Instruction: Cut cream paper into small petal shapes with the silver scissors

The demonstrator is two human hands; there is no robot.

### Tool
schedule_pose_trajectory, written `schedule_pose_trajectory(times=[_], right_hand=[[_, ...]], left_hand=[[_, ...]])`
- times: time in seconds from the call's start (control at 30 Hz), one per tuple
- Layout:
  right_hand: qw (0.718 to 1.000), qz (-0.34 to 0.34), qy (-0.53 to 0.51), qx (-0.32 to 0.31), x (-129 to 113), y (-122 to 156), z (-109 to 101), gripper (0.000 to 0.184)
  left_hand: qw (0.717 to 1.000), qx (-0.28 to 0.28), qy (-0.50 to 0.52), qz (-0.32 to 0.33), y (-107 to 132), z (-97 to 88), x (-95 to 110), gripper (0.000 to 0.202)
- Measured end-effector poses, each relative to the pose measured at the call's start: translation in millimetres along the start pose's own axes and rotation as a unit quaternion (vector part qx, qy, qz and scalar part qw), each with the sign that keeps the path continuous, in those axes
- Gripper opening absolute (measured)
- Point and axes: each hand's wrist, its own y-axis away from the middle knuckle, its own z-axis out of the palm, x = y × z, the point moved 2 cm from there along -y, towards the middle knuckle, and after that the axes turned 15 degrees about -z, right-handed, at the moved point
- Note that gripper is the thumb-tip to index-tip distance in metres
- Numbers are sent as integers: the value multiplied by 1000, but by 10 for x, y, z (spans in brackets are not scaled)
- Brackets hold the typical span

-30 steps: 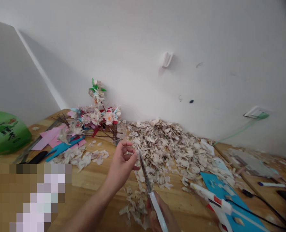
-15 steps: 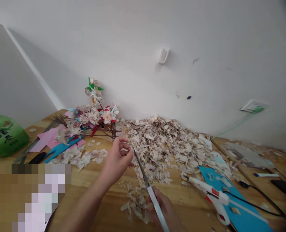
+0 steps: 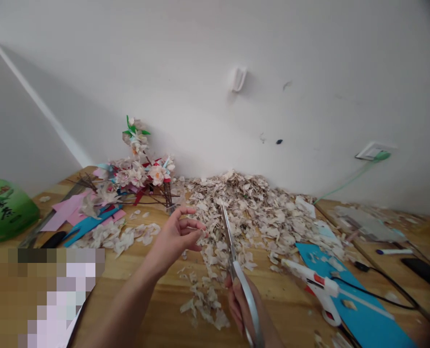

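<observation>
My right hand (image 3: 244, 302) grips a pair of scissors (image 3: 229, 237) by its white handles. The metal blades point up and away over the petals and look closed, seen nearly edge-on. To the left, my left hand (image 3: 180, 237) is half curled, thumb and fingertips pinched together on what looks like a pale dried petal, mostly lost against the pile. The scissors stand apart from those fingertips. A large heap of dried petals (image 3: 251, 198) lies behind both hands, against the wall. Below my left hand is a smaller scatter of petal scraps (image 3: 205, 304).
Paper-and-petal flowers on twigs (image 3: 137, 174) stand at the back left, near pink paper (image 3: 64, 212) and blue-handled scissors (image 3: 87, 224). A green package (image 3: 6, 208) sits far left. At right, a white glue gun (image 3: 316, 280) lies partly on blue card (image 3: 367, 309), its black cable trailing.
The scissors have drawn back from my left fingertips and swung to the right, turning more upright. My left hand stays about where it was. The view has shifted slightly.
</observation>
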Motion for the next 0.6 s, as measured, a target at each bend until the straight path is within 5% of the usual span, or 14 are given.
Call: schedule_pose_trajectory(times=[0.2, 0.4, 0.6], right_hand=[[996, 1, 20, 88, -74, -60, -37, 60], [996, -16, 46, 71, -293, -61, -16, 52], [996, -35, 37, 79, -338, -55, -19, 46]], left_hand=[[1000, 0, -24, -14, -40, 40, -72, 47], [981, 82, -166, 56, -34, 115, -197, 45], [972, 93, -207, 59, 60, 141, -357, 58]])
